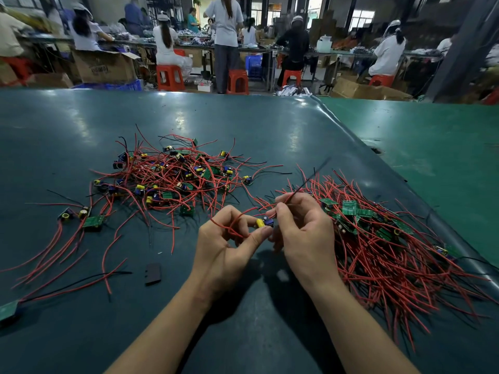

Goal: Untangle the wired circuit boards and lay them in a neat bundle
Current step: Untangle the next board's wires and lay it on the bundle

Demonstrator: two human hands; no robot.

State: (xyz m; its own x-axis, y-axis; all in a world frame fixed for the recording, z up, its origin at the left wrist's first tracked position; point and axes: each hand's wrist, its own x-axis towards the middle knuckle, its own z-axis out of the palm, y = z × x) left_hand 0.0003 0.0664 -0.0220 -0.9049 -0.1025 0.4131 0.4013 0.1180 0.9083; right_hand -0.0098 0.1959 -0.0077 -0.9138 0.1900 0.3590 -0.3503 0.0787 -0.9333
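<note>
A small circuit board (264, 222) with a yellow and a blue part hangs between my two hands above the dark mat. My left hand (229, 247) pinches its looped red wire and touches the board with the thumb. My right hand (302, 233) pinches a red and a black wire that stick up and away. A tangled heap of boards and red wires (172, 176) lies behind my hands. At the right a bundle of boards (378, 238) lies with its wires mostly running the same way.
Loose wired boards (89, 220) lie at the left, one more board (8, 310) at the left edge. A small black piece (153, 273) rests near my left forearm. A green mat (432, 147) adjoins at the right. People work at benches far behind.
</note>
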